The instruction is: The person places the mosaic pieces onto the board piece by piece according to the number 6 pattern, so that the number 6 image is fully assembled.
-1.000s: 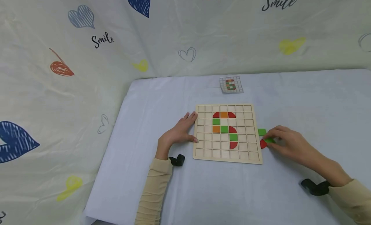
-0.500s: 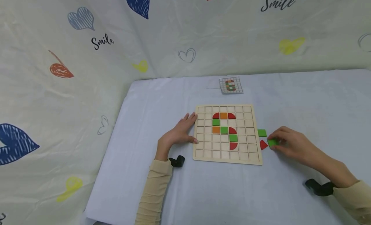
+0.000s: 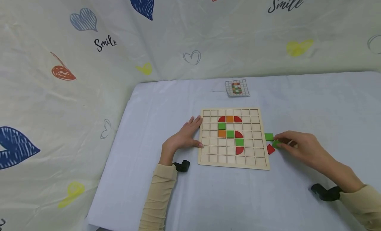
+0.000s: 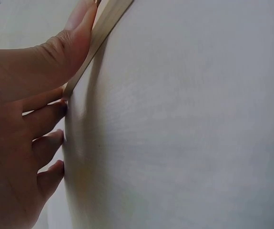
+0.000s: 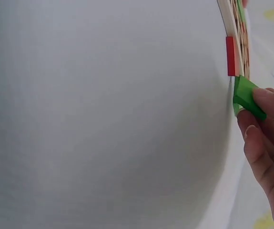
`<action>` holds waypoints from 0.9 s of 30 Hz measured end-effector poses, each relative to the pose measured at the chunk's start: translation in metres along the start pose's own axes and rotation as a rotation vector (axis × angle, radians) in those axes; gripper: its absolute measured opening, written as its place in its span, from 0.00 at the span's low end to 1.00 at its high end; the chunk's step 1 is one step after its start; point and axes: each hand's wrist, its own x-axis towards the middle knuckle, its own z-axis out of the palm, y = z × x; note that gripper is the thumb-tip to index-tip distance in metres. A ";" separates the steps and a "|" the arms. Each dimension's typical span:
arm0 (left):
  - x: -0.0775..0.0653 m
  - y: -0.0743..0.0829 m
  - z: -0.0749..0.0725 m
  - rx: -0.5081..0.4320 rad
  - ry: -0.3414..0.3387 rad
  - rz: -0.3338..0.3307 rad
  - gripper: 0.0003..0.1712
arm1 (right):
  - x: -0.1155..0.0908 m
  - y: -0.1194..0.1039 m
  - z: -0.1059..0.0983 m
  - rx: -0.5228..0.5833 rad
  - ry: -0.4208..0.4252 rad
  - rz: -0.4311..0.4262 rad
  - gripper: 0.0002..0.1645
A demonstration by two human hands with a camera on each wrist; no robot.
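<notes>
A wooden grid board (image 3: pixel 253 155) lies on the table with red, orange and green tiles set in some squares. At its left edge my left hand (image 3: pixel 186 135) rests with fingers spread, the fingertips and thumb touching the rim. The left wrist view shows the thumb (image 4: pixel 63 52) along the board's side. To the right of the board, my right hand (image 3: pixel 300 146) pinches a green tile (image 5: pixel 248 98) between thumb and fingers, and the tile is tilted in the right wrist view. Close by lie another green tile (image 3: pixel 269 137) and a red quarter-round tile (image 3: pixel 270 149).
Behind the board lies a small card (image 3: pixel 237 88) printed with a grid and a coloured pattern. White cloth (image 3: pixel 134 125) covers the table. A patterned curtain (image 3: pixel 166 35) with hearts hangs at the back and left.
My right hand lifted the green tile away from the red tile, moved slightly right, then came back left toward the other green tile. My left hand has stayed in place.
</notes>
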 end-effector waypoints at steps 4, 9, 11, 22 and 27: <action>-0.001 0.001 0.000 0.004 -0.001 0.000 0.64 | 0.001 -0.002 0.001 0.024 0.008 0.001 0.23; -0.001 0.001 -0.001 0.001 0.002 0.001 0.64 | 0.002 -0.006 0.002 0.057 -0.019 0.044 0.24; -0.001 0.001 -0.002 -0.005 0.004 0.005 0.64 | 0.003 -0.007 0.002 0.087 -0.054 0.081 0.24; -0.002 0.002 -0.002 -0.007 -0.002 0.002 0.64 | 0.011 -0.025 0.009 0.287 -0.206 0.228 0.24; -0.002 0.003 -0.002 -0.010 -0.003 -0.004 0.64 | 0.015 -0.033 0.016 0.260 -0.194 0.182 0.21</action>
